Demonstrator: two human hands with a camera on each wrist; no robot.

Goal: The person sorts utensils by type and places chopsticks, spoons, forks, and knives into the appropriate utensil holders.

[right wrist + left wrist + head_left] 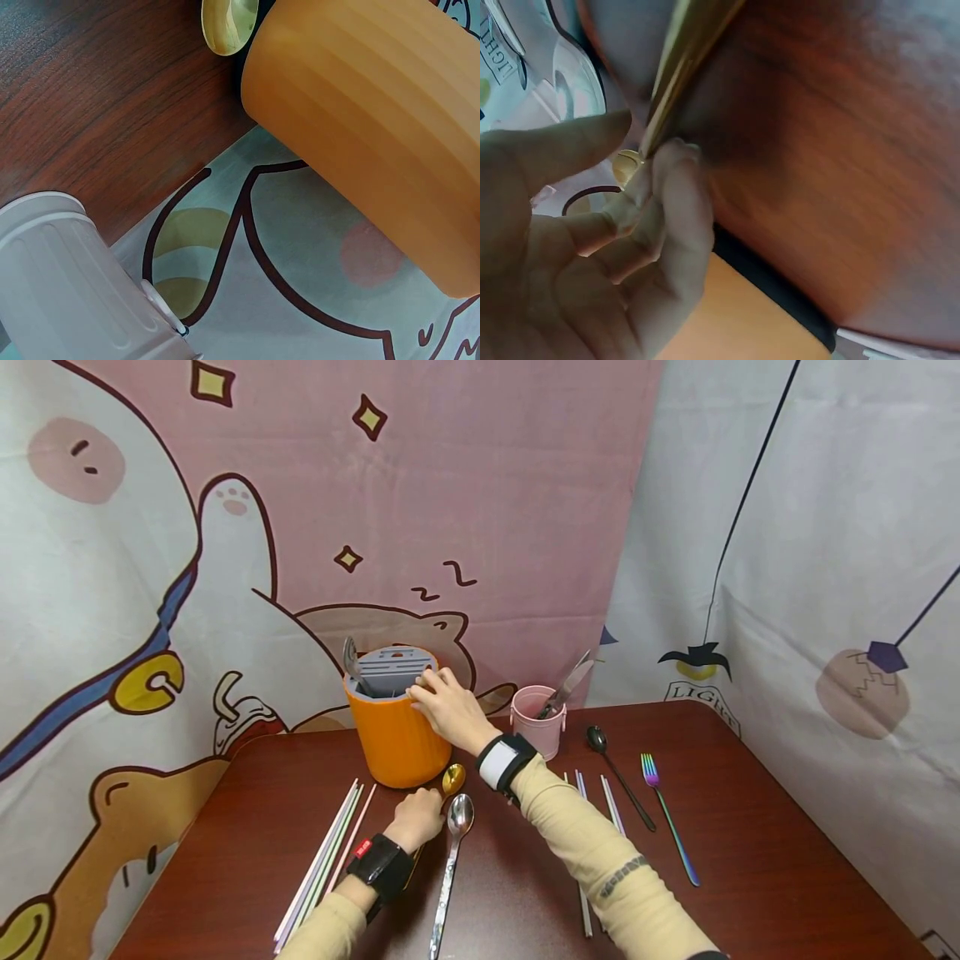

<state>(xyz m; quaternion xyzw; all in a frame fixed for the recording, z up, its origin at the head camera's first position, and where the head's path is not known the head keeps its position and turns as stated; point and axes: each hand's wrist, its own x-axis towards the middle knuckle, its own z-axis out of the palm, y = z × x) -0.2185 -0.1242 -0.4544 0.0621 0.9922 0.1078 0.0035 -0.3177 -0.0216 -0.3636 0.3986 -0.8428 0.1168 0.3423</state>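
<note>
My left hand (pixel 417 820) pinches a gold spoon (pixel 453 779) by its handle, low over the table; the left wrist view shows the gold handle (pixel 676 79) between thumb and forefinger. Just in front of the bowl stands an orange utensil holder (pixel 397 743) with a grey slotted insert (pixel 397 667) and a grey-handled utensil (pixel 351 658) inside. My right hand (pixel 453 710) is at the holder's right rim, fingers bent over the edge; I cannot tell whether they hold anything. The right wrist view shows the holder's side (pixel 360 127), not the hand.
A silver spoon (pixel 453 847) lies right of my left hand. Several chopsticks (pixel 330 852) lie at left, others (pixel 611 802) at right. A pink bucket (pixel 538 727) holds metal utensils. Farther right lie a black spoon (pixel 618 777) and a rainbow fork (pixel 670 822). A printed cloth hangs behind.
</note>
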